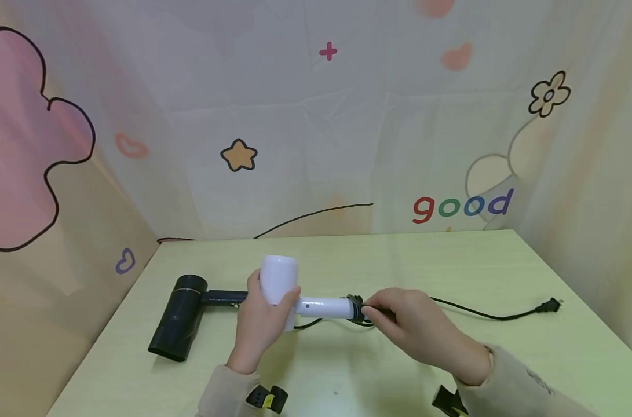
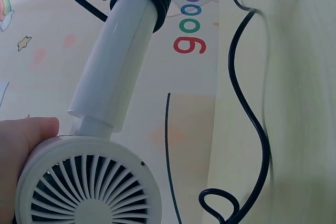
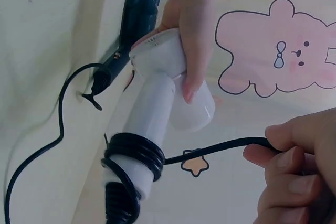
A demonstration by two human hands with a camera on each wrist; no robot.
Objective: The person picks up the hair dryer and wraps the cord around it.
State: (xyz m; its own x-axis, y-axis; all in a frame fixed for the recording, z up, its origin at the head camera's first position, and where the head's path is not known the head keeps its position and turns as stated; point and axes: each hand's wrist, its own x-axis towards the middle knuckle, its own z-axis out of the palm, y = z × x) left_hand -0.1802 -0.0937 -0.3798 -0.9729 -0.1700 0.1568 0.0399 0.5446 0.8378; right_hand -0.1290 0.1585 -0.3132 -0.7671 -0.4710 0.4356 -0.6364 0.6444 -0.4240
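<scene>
A white hair dryer [image 1: 279, 277] is held by its barrel in my left hand [image 1: 258, 327], its handle [image 1: 326, 307] pointing right. The left wrist view shows its slatted round grille [image 2: 94, 198], with my left thumb along the edge. Black cord [image 3: 137, 153] is wound in several turns around the end of the handle. My right hand [image 1: 422, 327] pinches a stretch of this cord between thumb and fingers, just right of the coils. In the right wrist view, that stretch runs taut from the coils to my right fingertips [image 3: 286, 135].
A black hair dryer [image 1: 177, 324] lies on the pale table [image 1: 326, 382] at the left, its handle toward the white one. A black cord with a plug [image 1: 549, 305] lies at the right. A printed curtain [image 1: 305, 133] hangs behind the table.
</scene>
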